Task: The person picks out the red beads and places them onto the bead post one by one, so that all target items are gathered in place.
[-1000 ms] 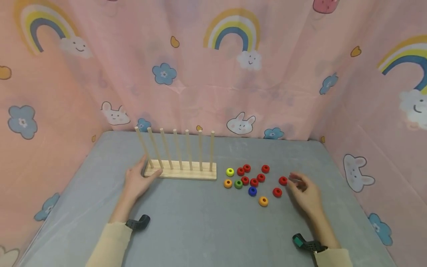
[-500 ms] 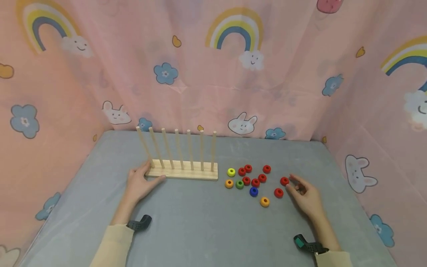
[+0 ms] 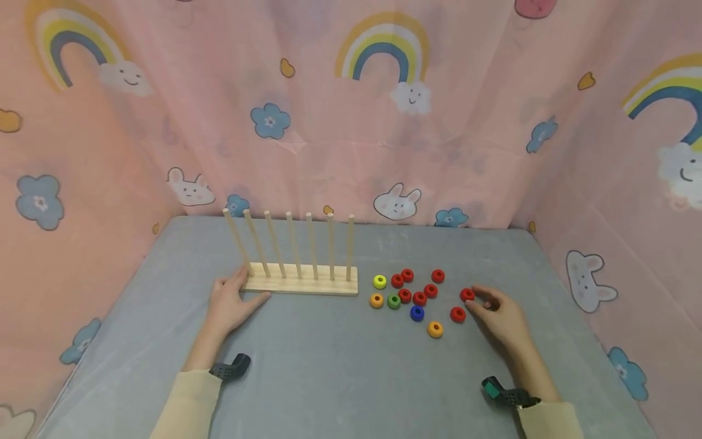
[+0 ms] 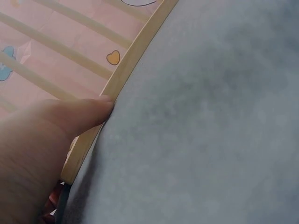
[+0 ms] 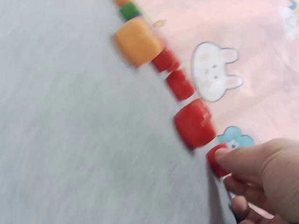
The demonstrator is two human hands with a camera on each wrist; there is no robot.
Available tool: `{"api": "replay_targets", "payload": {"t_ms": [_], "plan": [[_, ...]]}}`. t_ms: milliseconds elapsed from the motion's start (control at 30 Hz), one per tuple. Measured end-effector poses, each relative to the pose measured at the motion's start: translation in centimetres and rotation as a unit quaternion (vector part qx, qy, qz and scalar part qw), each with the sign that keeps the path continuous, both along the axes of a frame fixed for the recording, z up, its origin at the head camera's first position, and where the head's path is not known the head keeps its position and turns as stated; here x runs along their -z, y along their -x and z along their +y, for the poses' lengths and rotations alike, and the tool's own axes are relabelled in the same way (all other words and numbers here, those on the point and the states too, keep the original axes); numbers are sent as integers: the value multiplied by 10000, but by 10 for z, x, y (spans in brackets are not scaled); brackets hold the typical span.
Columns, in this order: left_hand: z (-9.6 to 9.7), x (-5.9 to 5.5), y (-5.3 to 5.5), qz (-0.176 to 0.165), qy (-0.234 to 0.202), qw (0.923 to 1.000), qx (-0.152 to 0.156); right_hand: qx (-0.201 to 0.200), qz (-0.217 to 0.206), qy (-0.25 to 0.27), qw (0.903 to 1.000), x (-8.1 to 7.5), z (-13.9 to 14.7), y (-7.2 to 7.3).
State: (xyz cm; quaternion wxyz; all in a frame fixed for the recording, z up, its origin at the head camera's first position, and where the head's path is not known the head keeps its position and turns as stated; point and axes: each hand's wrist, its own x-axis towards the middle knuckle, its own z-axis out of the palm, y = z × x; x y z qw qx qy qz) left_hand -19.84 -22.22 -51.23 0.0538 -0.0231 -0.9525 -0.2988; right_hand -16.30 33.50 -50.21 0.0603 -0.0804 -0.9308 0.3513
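My left hand (image 3: 227, 305) grips the left end of a wooden peg rack (image 3: 307, 286), a flat base with several upright pegs. In the left wrist view, the thumb (image 4: 84, 113) presses the base's front edge; the other fingers are mostly hidden. My right hand (image 3: 504, 317) pinches a red bead (image 3: 467, 294) at the right side of the scattered beads. The right wrist view shows the thumb against this red bead (image 5: 216, 160), low at the tabletop. Another red bead (image 3: 457, 314) lies just in front of it.
Several more red beads (image 3: 419, 299) lie between rack and right hand, with a yellow bead (image 3: 379, 281), a green bead (image 3: 393, 301), a blue bead (image 3: 417, 313) and two orange beads (image 3: 435, 329). A pink patterned curtain (image 3: 329, 152) encloses the grey table (image 3: 340, 372).
My right hand's thumb and fingers have closed in from beside the red bead onto it. My left thumb has come down from over the rack's base to its front edge.
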Motion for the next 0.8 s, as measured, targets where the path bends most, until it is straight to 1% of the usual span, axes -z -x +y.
{"api": "replay_targets", "payload": {"t_ms": [33,100,233,333,433,533,700,800], "plan": [[1,0,0,22,-9,10000,-13,55,5,13,10000,-1,-1,1],[1,0,1,54,5,10000,-27,133,173,-38,9998,1,-3,2],[2,-2,2,107,39,9999,-4,155,739,-37,9971,9,-8,0],[2,-2,2,151,71,9999,45,175,993,107,9948,15,-11,-3],[3,-2,3,138,71,9998,90,292,1073,145,9937,17,-11,-4],[2,1,2,110,32,9999,111,389,1014,39,9941,17,-11,-4],[1,2,-1,215,-15,9997,62,359,897,-43,9953,16,-12,1],[-1,1,0,203,29,9998,48,363,911,44,9952,17,-14,3]]}}
